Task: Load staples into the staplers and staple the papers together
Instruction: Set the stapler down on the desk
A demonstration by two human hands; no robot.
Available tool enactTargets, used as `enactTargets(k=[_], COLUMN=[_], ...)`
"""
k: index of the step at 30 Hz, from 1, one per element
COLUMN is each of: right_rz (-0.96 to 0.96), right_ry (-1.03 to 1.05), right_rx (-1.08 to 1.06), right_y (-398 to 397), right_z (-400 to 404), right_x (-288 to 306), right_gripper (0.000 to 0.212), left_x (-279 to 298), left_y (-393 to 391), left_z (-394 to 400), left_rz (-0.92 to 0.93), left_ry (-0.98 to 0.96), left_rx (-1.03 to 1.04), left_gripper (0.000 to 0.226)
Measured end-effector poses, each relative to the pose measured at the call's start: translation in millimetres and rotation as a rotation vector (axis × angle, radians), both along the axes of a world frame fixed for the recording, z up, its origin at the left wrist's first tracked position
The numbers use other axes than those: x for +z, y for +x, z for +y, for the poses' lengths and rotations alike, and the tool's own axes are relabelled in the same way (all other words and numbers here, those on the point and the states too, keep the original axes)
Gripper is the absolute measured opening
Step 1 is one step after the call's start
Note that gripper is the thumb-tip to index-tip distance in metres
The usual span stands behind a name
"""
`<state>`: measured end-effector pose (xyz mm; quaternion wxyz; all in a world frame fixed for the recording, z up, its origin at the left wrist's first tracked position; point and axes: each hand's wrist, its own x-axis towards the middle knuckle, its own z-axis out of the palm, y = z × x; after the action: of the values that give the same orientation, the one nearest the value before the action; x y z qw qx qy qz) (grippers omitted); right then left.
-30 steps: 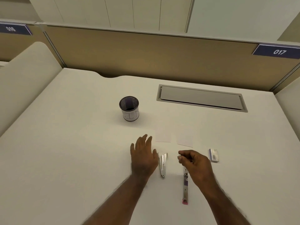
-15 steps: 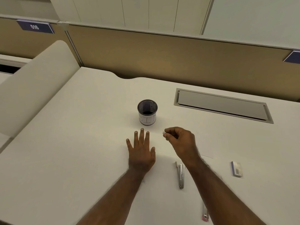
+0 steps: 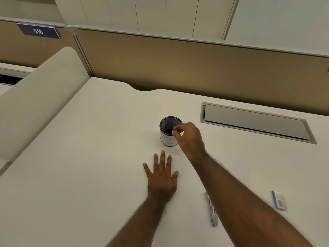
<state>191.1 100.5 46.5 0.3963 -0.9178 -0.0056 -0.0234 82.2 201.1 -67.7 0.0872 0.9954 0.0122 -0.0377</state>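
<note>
Black mesh pen cup sat mid-frame on the pale bench, and the right hand hung over its rim, fingertips pinched together; couldn't tell on what. Left hand lay flat, fingers spread, below it. Silver stapler and small staple box sat lower right.

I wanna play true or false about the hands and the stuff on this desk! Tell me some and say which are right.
1. The left hand lies flat on the desk. True.
2. The right hand is over the mesh cup. True.
3. The mesh cup is tipped over. False: it stands upright.
4. The small staple box is inside the cup. False: it lies on the desk, right of the right arm.
5. The left hand holds the stapler. False: it holds nothing.
</note>
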Motion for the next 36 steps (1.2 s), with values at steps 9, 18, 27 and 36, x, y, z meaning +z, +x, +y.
enactTargets(k=[9,18,27,36], right_rz=[0.076,-0.016,0.007,0.095], right_ry=[-0.060,-0.049,-0.279,-0.558], right_rx=[-0.009,0.001,0.081,-0.022], right_y=[14,-4,-113,-223], right_z=[11,-3,-65,-161], right_x=[-5,-7,-48,-61], right_gripper=[0.019,0.021,0.058,0.073], left_x=[-1,2,19,36], left_y=[-2,-7,-30,-76], left_z=[2,-1,-19,-69], left_rz=[0.011,0.030,0.010,-0.050], left_ry=[-0.003,-0.032,-0.058,-0.057], left_rx=[-0.040,-0.029,-0.080,-0.191], left_gripper=[0.065,0.062,0.073,0.062])
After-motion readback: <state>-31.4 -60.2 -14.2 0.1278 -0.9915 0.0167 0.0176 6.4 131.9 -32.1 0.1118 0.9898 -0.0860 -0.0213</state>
